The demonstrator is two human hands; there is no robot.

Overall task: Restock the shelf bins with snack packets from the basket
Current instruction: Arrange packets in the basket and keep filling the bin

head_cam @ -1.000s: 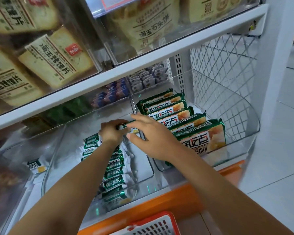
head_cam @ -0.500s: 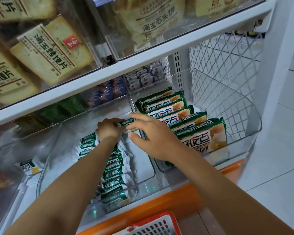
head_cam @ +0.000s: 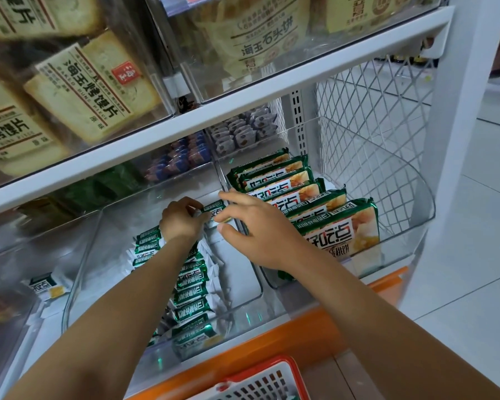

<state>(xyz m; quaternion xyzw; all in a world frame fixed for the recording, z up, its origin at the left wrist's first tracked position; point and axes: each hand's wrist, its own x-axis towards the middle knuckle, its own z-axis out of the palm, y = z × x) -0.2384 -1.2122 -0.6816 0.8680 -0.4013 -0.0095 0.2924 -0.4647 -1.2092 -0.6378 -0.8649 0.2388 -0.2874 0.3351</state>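
left grip (head_cam: 182, 219) and right grip (head_cam: 254, 232) both pinch one green snack packet (head_cam: 215, 208) over the clear bin (head_cam: 83, 264)

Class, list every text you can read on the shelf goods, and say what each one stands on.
"海玉烤馍片": left tan bag, upper shelf.
"海玉石头饼": middle tan bag, upper shelf.
"好吃点", upside down: large green packets.
small green packets: too blurred to read.
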